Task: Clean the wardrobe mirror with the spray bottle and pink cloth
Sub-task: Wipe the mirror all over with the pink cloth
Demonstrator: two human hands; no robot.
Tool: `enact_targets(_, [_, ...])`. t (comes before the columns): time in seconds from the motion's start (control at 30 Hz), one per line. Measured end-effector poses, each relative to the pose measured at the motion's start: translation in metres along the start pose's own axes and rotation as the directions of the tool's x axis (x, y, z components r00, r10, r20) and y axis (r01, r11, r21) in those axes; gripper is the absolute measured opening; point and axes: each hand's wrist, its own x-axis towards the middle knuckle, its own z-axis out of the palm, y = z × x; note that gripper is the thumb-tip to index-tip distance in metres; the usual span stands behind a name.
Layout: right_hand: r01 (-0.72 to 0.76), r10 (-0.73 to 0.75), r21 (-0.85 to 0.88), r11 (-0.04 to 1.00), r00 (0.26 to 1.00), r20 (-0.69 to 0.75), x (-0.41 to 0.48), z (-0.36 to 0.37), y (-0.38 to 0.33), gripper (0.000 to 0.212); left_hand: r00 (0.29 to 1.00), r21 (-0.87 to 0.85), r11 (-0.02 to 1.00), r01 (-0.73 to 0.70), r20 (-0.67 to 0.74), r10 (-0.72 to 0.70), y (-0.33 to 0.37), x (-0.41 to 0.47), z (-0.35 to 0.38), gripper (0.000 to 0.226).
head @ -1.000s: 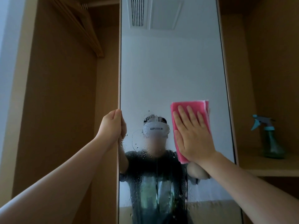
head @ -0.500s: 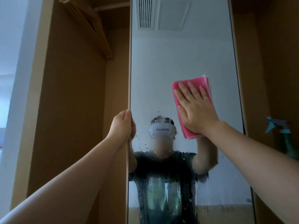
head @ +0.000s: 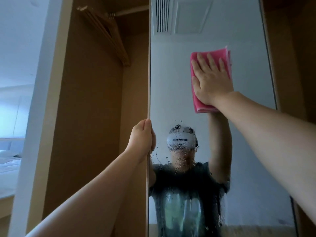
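Observation:
The tall wardrobe mirror (head: 179, 79) fills the middle of the head view, with spray droplets over its lower half. My right hand (head: 211, 81) lies flat with straight fingers on the folded pink cloth (head: 198, 101), pressing it against the upper right of the glass. My left hand (head: 142, 137) grips the mirror's left edge at mid height, fingers curled round it. The spray bottle is out of view.
Left of the mirror is an open wooden wardrobe bay (head: 95, 117) with wooden hangers (head: 109, 33) on a rail at the top. Wooden panels (head: 297, 57) stand to the right. A bed (head: 8, 166) shows at far left.
My right hand has slid the pink cloth upward on the glass, from beside the reflected head to well above it. My view has shifted left, so the spray bottle on the right shelf left the frame.

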Motion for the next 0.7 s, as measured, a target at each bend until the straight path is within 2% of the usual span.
enact_targets(0.33, [0.028, -0.027, 0.021, 0.999, 0.999, -0.030, -0.035, 0.002, -0.015, 0.065, 0.999, 0.017, 1.000, -0.020, -0.025, 0.020, -0.002, 0.002, -0.001, 0.043])
enact_targets(0.7, [0.109, -0.109, 0.012, 0.994, 0.994, -0.028, -0.135, 0.027, -0.049, 0.057, 0.999, 0.041, 0.999, -0.027, -0.019, 0.028, 0.003, -0.003, -0.001, 0.047])
